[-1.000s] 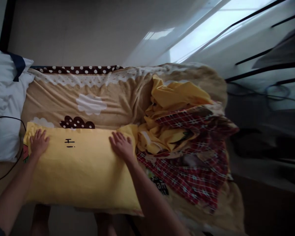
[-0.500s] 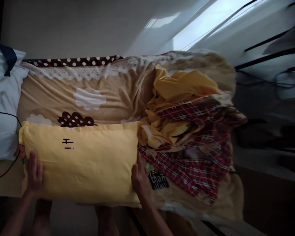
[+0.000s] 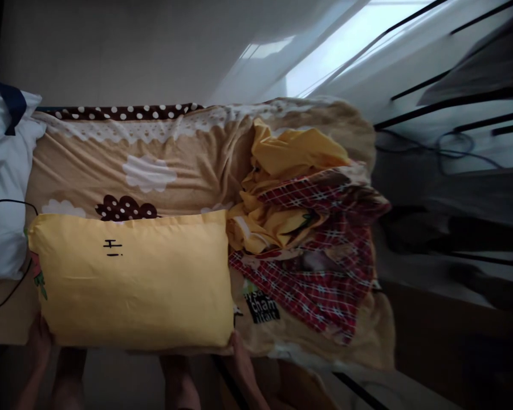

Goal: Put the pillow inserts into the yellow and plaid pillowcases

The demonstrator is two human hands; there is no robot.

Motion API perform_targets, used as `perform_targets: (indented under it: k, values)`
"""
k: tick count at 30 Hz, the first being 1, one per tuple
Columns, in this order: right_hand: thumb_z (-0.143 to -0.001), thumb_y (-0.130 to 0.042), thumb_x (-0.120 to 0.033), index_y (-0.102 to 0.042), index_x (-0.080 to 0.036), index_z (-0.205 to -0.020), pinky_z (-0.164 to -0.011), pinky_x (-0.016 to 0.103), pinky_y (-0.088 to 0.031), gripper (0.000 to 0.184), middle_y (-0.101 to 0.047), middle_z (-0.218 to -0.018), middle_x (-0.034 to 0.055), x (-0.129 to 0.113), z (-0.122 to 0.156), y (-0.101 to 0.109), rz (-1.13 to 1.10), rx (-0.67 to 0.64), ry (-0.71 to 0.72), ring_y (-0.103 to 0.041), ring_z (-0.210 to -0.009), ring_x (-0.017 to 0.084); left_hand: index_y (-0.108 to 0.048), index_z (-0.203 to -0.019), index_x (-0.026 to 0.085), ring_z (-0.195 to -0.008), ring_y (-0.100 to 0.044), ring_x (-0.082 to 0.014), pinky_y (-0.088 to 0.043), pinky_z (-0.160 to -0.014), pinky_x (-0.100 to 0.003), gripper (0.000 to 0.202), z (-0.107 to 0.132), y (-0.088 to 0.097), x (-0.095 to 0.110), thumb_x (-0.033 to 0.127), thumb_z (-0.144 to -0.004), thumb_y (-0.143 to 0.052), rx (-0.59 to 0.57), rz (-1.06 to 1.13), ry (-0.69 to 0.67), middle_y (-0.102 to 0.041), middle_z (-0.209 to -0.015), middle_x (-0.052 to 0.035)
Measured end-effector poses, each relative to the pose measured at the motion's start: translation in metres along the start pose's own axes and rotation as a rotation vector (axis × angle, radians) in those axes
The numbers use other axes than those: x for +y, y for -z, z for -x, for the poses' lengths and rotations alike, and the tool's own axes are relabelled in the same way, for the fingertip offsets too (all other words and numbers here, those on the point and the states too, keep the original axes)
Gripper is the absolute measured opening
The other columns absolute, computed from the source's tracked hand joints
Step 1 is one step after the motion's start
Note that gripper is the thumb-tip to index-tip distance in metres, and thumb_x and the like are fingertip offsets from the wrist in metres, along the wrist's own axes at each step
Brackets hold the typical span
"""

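Observation:
A plump yellow pillow (image 3: pixel 137 285) with "Hi!" in black lettering lies along the near edge of the bed. Pink and green print shows at its left end. At its lower left corner is my left hand (image 3: pixel 39 337), closed on the edge, its fingers partly hidden by the pillow. My right hand (image 3: pixel 238 344) grips the lower right corner, fingers mostly out of sight behind it. Right of the pillow lies a rumpled heap of yellow cloth (image 3: pixel 299 149) and red plaid cloth (image 3: pixel 325 290).
Under everything spreads a tan blanket (image 3: pixel 196 165) with cloud shapes and a polka-dot border. A white pillow (image 3: pixel 4 182) with a dark blue strap lies at the far left, a thin black cable (image 3: pixel 8 200) across it. Dark metal bars (image 3: pixel 444 108) and cables stand at right.
Both hands have slid from the pillow's sides down to its two near corners. The pillow itself stays in about the same place; the view has shifted slightly right.

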State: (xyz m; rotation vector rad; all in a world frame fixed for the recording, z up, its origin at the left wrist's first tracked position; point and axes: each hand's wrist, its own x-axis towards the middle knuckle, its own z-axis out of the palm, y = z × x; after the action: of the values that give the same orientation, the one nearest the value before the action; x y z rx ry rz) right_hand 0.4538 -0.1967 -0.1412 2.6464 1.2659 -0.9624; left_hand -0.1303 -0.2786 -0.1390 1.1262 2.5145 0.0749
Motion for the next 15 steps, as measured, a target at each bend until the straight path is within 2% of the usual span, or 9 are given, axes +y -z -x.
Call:
perform_targets:
  k: [1,3,5,6,7,9,11,12,15]
  values:
    - [-0.081,-0.015,-0.070,-0.071,-0.020,-0.107,-0.079,0.050,-0.055,0.080,-0.073,-0.099,0.0182,-0.005,-0.006,-0.001,-0.018,0.009,-0.031,-0.070,-0.097,0.037,-0.041,-0.150,0.031,-0.088,-0.072,-0.0343,-0.059,-0.070,-0.052,0.057,-0.004,0.005,0.009,0.047,-0.097,-0.025,0.026,0.044,0.060,-0.075,-0.104,-0.0109]
    - [-0.080,-0.024,-0.067,-0.064,-0.009,-0.118,-0.086,0.054,-0.053,0.080,-0.067,-0.113,0.0260,-0.020,-0.015,0.002,-0.053,0.078,-0.106,-0.065,-0.107,0.041,-0.041,-0.150,0.031,-0.111,-0.067,-0.0357,-0.057,-0.086,-0.057,0.056,-0.008,0.017,0.040,0.046,-0.097,-0.031,0.143,0.113,0.099,-0.069,-0.122,-0.0121]
    - [-0.080,-0.031,-0.062,-0.059,-0.004,-0.120,-0.089,0.053,-0.051,0.076,-0.065,-0.115,0.0292,-0.048,-0.014,0.010,-0.147,0.153,-0.145,-0.063,-0.108,0.041,-0.029,-0.155,0.033,-0.134,-0.051,-0.0344,-0.048,-0.105,-0.059,0.058,-0.003,0.029,0.084,0.041,-0.097,-0.036,0.314,0.147,0.040,-0.052,-0.148,-0.0104]
    - [-0.080,-0.035,-0.059,-0.061,-0.006,-0.115,-0.089,0.050,-0.052,0.068,-0.067,-0.110,0.0270,-0.068,-0.009,0.016,-0.243,0.123,-0.119,-0.064,-0.105,0.038,-0.025,-0.156,0.034,-0.141,-0.043,-0.0323,-0.044,-0.111,-0.058,0.060,0.002,0.033,0.108,0.037,-0.097,-0.039,0.338,0.170,-0.064,-0.042,-0.155,-0.0079]
    - [-0.081,-0.040,-0.055,-0.065,-0.011,-0.106,-0.087,0.046,-0.053,0.057,-0.070,-0.103,0.0221,-0.090,0.000,0.020,-0.362,0.034,-0.058,-0.066,-0.099,0.034,-0.022,-0.157,0.034,-0.145,-0.038,-0.0293,-0.041,-0.115,-0.055,0.063,0.008,0.036,0.133,0.032,-0.097,-0.041,0.324,0.191,-0.198,-0.036,-0.160,-0.0052]
    - [-0.082,-0.048,-0.047,-0.070,-0.019,-0.086,-0.085,0.039,-0.054,0.036,-0.073,-0.090,0.0124,-0.139,0.029,0.021,-0.615,-0.409,0.189,-0.068,-0.091,0.027,-0.019,-0.158,0.032,-0.149,-0.030,-0.0246,-0.036,-0.120,-0.050,0.069,0.022,0.033,0.181,0.022,-0.095,-0.045,0.276,0.185,-0.486,-0.029,-0.163,-0.0031]
    - [-0.082,-0.048,-0.034,-0.074,-0.022,-0.091,-0.077,0.033,-0.056,0.030,-0.076,-0.088,0.0058,-0.185,0.064,0.007,-0.667,-0.928,0.416,-0.070,-0.083,0.022,-0.017,-0.159,0.027,-0.149,-0.029,-0.0206,-0.029,-0.123,-0.046,0.072,0.033,0.020,0.218,0.014,-0.093,-0.043,0.198,0.127,-0.800,-0.036,-0.160,-0.0054]
    - [-0.080,-0.049,-0.026,-0.075,-0.023,-0.095,-0.080,0.031,-0.056,0.030,-0.077,-0.093,0.0038,-0.202,0.080,-0.005,-0.612,-1.099,0.539,-0.070,-0.086,0.020,-0.018,-0.158,0.026,-0.148,-0.031,-0.0186,-0.024,-0.124,-0.044,0.071,0.036,0.011,0.230,0.011,-0.093,-0.041,0.154,0.083,-0.905,-0.043,-0.155,-0.0060]
    - [-0.073,-0.050,-0.014,-0.077,-0.024,-0.095,-0.086,0.027,-0.055,0.037,-0.078,-0.099,0.0019,-0.220,0.106,-0.048,-0.303,-1.066,0.678,-0.072,-0.091,0.018,-0.030,-0.155,0.024,-0.140,-0.045,-0.0175,-0.013,-0.125,-0.040,0.064,0.033,-0.014,0.243,0.011,-0.093,-0.036,0.081,-0.046,-1.021,-0.059,-0.141,-0.0073]
